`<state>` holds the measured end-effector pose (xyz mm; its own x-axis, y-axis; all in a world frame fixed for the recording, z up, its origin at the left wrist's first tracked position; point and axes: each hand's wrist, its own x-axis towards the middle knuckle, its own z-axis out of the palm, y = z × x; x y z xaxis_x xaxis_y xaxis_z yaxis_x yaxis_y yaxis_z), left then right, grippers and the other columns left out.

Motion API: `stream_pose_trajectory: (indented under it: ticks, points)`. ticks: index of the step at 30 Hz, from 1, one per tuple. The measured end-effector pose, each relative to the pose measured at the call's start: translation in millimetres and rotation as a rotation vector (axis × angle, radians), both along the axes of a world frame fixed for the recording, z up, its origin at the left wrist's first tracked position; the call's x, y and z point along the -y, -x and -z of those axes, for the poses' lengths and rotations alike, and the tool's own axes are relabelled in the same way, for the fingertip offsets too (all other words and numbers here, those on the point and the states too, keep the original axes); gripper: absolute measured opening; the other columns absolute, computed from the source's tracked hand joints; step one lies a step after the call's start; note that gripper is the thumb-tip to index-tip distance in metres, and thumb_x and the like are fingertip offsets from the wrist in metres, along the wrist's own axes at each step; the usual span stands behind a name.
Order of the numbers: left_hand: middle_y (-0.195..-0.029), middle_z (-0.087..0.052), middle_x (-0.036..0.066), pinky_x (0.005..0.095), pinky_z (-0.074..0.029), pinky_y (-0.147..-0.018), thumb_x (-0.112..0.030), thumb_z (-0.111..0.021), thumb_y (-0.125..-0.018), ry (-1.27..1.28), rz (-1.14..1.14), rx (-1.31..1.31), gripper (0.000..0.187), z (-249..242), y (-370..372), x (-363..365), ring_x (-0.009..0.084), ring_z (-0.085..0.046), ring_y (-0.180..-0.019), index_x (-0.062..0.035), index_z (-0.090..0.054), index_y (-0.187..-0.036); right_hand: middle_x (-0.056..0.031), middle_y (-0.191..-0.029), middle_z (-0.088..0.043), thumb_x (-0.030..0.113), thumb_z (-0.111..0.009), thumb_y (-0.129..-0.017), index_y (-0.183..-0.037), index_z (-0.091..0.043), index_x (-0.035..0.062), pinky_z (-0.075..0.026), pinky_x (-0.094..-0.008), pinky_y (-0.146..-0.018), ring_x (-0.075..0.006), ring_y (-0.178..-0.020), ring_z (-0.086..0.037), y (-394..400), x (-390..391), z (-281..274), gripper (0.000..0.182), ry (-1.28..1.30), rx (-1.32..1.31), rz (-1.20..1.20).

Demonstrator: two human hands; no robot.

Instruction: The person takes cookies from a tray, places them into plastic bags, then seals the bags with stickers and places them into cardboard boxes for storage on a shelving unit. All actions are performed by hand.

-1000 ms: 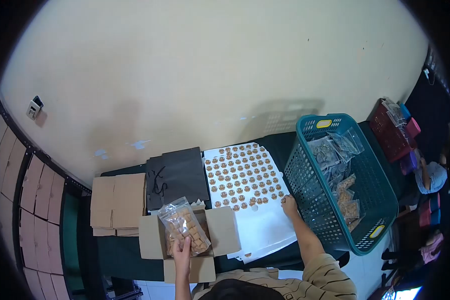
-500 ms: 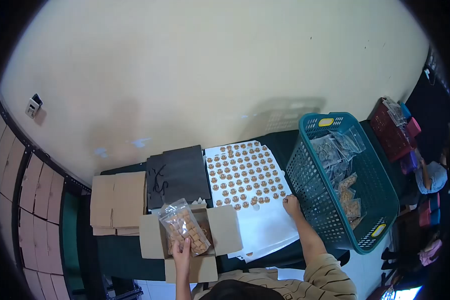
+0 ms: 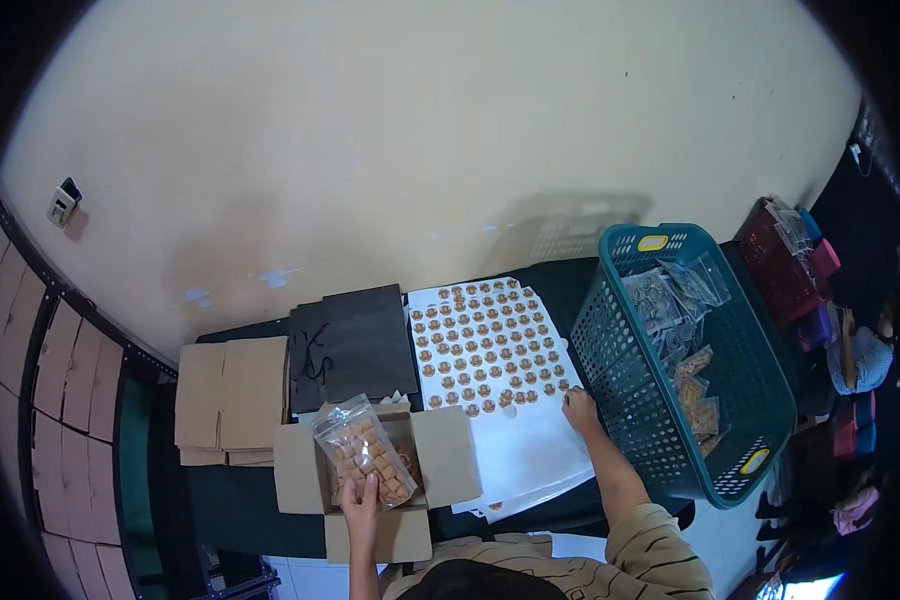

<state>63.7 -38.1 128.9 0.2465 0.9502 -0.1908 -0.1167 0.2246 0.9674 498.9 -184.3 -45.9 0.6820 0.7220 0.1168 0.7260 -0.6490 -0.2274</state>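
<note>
My left hand [image 3: 361, 512] is closed on the lower part of a clear zip bag [image 3: 362, 448] filled with small tan cube-shaped pieces. The bag lies tilted over an open cardboard box [image 3: 446, 456], covering much of its inside; some tan pieces show beside it. My right hand [image 3: 580, 410] rests at the right edge of a white sheet of round brown stickers [image 3: 515, 445], its fingers curled together at the end of the lowest sticker row. Whatever those fingers pinch, if anything, is too small to make out.
On the right stands a green plastic basket [image 3: 610, 370] with several filled clear bags. Flat black bags [image 3: 365, 340] and folded cardboard boxes [image 3: 250, 395] lie on the left. Stacked boxes [image 3: 75, 430] fill a rack at far left. Another person [image 3: 862, 358] is at far right.
The view has shifted slightly. My left hand still holds the bag over the box, and my right hand stays at the sheet's edge with little visible movement.
</note>
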Motion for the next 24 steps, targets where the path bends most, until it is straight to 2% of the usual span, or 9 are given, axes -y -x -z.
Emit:
stream_pose_trajectory:
  ticks: [5,9,12,15,18,20,24]
  points:
    - [-0.072,-0.049,-0.005,0.0177,-0.032,-0.053,-0.019,-0.057,-0.088,0.005,0.000,-0.078,0.015,10,8,1,0.0013,-0.041,-0.061,-0.0047,-0.054,-0.088,-0.0149,-0.081,-0.059,0.010,-0.056,-0.076,-0.073,-0.059,-0.0007,-0.049,-0.0396,-0.073,-0.0306,-0.078,-0.059,2,0,-8,0.012,0.057,-0.015,-0.041]
    - [-0.067,-0.046,-0.007,0.0174,-0.028,-0.049,-0.021,-0.057,-0.087,-0.034,-0.011,-0.052,0.016,1,3,3,0.0005,-0.035,-0.057,-0.0052,-0.054,-0.086,-0.0152,-0.081,-0.059,0.010,-0.055,-0.076,-0.073,-0.059,-0.0010,-0.049,-0.0399,-0.073,-0.0307,-0.077,-0.059,-6,-2,-2,0.012,0.050,-0.017,-0.036]
    - [-0.070,-0.048,-0.007,0.0174,-0.030,-0.050,-0.020,-0.057,-0.087,0.000,0.012,-0.094,0.016,3,8,4,0.0009,-0.037,-0.059,-0.0045,-0.054,-0.089,-0.0153,-0.081,-0.059,0.011,-0.056,-0.075,-0.074,-0.060,-0.0012,-0.049,-0.0397,-0.070,-0.0310,-0.075,-0.059,-5,-1,0,0.013,0.031,-0.046,-0.002]
    - [-0.075,-0.052,-0.005,0.0176,-0.033,-0.054,-0.020,-0.057,-0.087,-0.026,-0.030,-0.057,0.018,1,4,4,0.0018,-0.042,-0.063,-0.0033,-0.055,-0.093,-0.0148,-0.079,-0.058,0.013,-0.065,-0.070,-0.077,-0.060,-0.0001,-0.047,-0.0388,-0.065,-0.0312,-0.072,-0.058,-2,9,-10,0.016,-0.080,-0.170,0.002]
    - [-0.082,-0.055,-0.002,0.0184,-0.037,-0.059,-0.019,-0.057,-0.088,-0.030,0.029,-0.077,0.019,3,5,2,0.0031,-0.046,-0.068,-0.0021,-0.055,-0.097,-0.0142,-0.078,-0.058,0.013,-0.068,-0.068,-0.078,-0.059,0.0012,-0.046,-0.0387,-0.066,-0.0305,-0.073,-0.057,5,13,-13,0.017,-0.180,-0.168,0.001]
    - [-0.096,-0.059,0.004,0.0228,-0.044,-0.076,-0.016,-0.054,-0.089,-0.030,0.067,-0.049,0.025,1,3,2,0.0086,-0.054,-0.085,0.0004,-0.051,-0.108,-0.0141,-0.079,-0.057,0.012,-0.067,-0.069,-0.078,-0.059,0.0019,-0.046,-0.0387,-0.068,-0.0304,-0.076,-0.057,5,11,-13,0.016,-0.174,-0.174,0.023]
    - [-0.095,-0.059,0.003,0.0225,-0.044,-0.074,-0.016,-0.054,-0.089,-0.022,0.122,-0.111,0.024,1,3,3,0.0081,-0.054,-0.084,0.0005,-0.052,-0.106,-0.0144,-0.078,-0.057,0.012,-0.065,-0.071,-0.075,-0.059,0.0023,-0.046,-0.0392,-0.068,-0.0311,-0.075,-0.057,2,10,-8,0.012,-0.158,-0.171,0.056]
